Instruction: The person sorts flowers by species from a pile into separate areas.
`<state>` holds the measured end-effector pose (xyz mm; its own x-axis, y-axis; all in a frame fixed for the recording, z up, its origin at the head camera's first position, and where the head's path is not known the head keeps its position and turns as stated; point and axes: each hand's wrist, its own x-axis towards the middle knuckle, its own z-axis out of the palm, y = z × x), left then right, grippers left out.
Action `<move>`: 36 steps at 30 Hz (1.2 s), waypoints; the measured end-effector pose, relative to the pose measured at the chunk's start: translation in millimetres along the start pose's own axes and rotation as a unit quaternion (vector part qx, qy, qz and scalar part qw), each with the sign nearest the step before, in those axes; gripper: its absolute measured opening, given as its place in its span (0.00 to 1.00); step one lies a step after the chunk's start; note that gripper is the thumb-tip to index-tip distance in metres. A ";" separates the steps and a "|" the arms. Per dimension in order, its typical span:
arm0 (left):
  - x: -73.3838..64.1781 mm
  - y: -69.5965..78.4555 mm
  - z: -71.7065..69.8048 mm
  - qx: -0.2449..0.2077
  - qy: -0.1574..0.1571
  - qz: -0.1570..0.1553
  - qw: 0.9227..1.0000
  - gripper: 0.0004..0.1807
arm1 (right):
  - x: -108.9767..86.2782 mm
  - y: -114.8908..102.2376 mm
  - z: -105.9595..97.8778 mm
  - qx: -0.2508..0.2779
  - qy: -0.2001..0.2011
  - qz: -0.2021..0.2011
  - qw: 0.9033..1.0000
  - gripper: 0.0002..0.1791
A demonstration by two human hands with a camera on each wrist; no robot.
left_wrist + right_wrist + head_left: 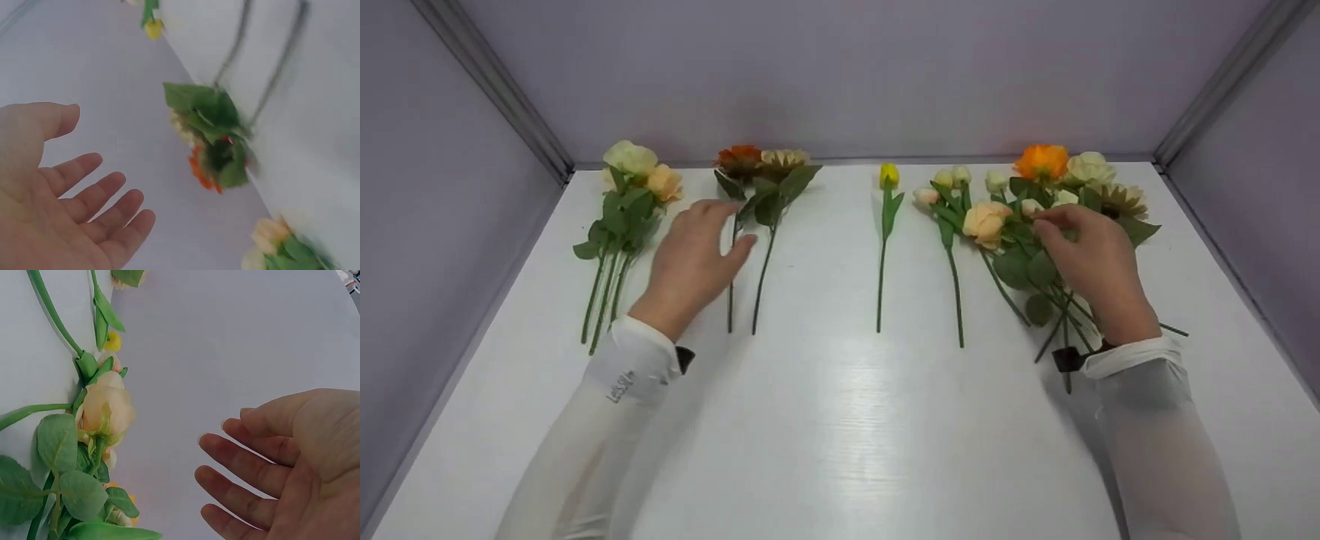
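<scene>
My left hand (694, 259) hovers beside two artificial flowers, a red-orange bloom (739, 160) and a beige one (784, 157). Its palm is bare in the left wrist view, with the fingers (115, 216) loosely spread. Above a heap of mixed flowers at the right is my right hand (1095, 262). In the right wrist view its relaxed fingers (247, 467) hold nothing and stay apart from a peach rose (107, 410). That heap also has an orange bloom (1042, 162), a pale green-white bloom (1089, 169) and several crossed stems, partly hidden by the hand.
A yellow tulip (889, 176) lies alone near the middle of the white table (825, 420). Several pale tulips (944, 178) lie right of it. At the far left is a bunch with a cream bloom (630, 158) and a peach one (664, 183). Grey panels (840, 75) enclose the table.
</scene>
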<state>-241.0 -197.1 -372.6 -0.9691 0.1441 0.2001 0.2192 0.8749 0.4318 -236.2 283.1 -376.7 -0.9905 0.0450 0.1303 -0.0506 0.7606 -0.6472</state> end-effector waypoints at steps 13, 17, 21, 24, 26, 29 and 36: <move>9.9 117.3 68.7 0.027 -0.055 0.192 0.979 0.40 | 3.7 12.5 -25.8 0.011 0.052 0.038 0.998 0.31; 6.9 141.0 88.3 0.038 -0.089 0.229 0.969 0.43 | 4.7 18.6 -31.3 0.001 0.049 0.051 0.997 0.30; 1.8 163.4 106.0 0.048 -0.114 0.271 0.955 0.43 | 6.3 28.8 -35.1 -0.022 0.006 0.067 0.998 0.30; -1.6 178.9 118.3 0.057 -0.133 0.300 0.943 0.43 | 8.2 38.8 -35.7 -0.049 -0.053 0.075 0.995 0.29; -3.6 188.0 126.0 0.062 -0.148 0.313 0.936 0.44 | 10.0 45.4 -34.1 -0.075 -0.087 0.075 0.991 0.25; -6.5 200.0 136.8 0.069 -0.172 0.325 0.927 0.44 | 12.8 53.9 -30.0 -0.106 -0.128 0.075 0.983 0.19; -12.5 218.9 156.8 0.068 -0.200 0.347 0.914 0.44 | 17.4 64.3 -23.6 -0.134 -0.183 0.098 0.969 0.18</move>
<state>-198.7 65.1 -418.5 -0.5711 0.8201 0.0355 0.8073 0.5534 0.2050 -253.6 348.1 -398.3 -0.9593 0.0096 -0.2822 0.1289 0.9040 -0.4076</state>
